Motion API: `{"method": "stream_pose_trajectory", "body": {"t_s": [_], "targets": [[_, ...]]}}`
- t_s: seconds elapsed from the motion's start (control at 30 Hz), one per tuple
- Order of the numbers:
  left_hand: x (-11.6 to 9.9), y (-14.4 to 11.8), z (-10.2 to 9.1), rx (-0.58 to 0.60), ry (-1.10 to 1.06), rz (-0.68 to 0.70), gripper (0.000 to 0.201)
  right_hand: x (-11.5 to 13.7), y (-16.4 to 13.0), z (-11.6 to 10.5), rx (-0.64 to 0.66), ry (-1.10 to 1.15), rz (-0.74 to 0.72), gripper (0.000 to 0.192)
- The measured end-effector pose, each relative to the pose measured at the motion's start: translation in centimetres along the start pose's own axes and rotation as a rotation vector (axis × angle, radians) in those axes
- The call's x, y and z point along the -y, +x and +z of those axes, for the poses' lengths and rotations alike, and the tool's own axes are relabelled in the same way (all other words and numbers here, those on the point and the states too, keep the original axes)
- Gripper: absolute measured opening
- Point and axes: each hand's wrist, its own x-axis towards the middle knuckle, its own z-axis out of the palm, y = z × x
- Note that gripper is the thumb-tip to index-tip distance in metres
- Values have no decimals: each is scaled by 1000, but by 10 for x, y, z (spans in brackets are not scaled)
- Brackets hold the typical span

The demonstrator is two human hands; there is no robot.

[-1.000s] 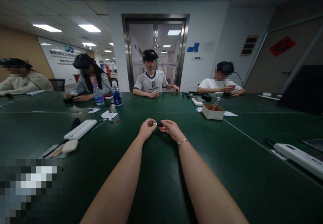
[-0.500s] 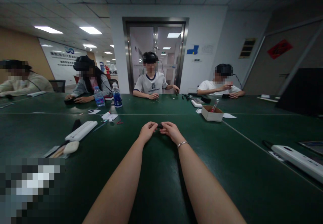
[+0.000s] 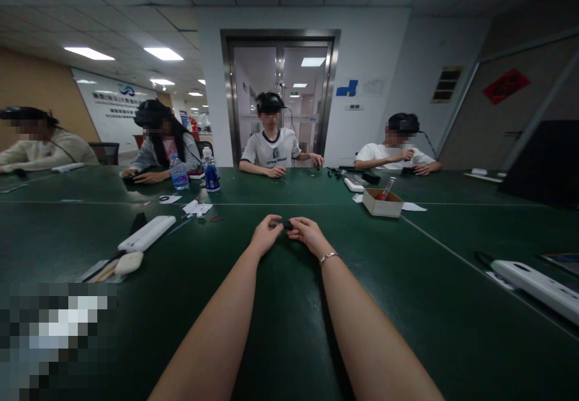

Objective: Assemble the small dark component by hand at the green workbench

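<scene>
A small black object (image 3: 287,225), too small to name, is held just above the green table, at the middle of the view. The fingertips of my right hand (image 3: 308,234), with a silver bracelet on its wrist, are closed on its right end. At the object's left end is my left hand (image 3: 266,233), its index finger lifted apart from the thumb. The left thumb tip lies close to the object; whether it touches is unclear.
Left on the green table (image 3: 289,328) lie a white power strip (image 3: 147,234) and a white rounded item (image 3: 129,263). Paper scraps (image 3: 197,208) and two bottles (image 3: 211,172) are beyond. A cardboard box (image 3: 382,203) and another power strip (image 3: 538,286) are right. Several people sit opposite.
My left index finger has risen away from the thumb, opening the left pinch. My right hand keeps its grip. Across the table at right, a person's raised hand has shifted.
</scene>
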Motion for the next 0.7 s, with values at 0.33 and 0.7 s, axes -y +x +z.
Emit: {"method": "stream_pose_trajectory", "body": {"t_s": [0.33, 0.7], "targets": [[-4, -1, 0, -4, -4, -7, 30, 1, 0, 2, -6, -25, 13, 4], [-10, -5, -1, -8, 33, -11, 29, 1, 0, 1, 23, -11, 17, 5]]}}
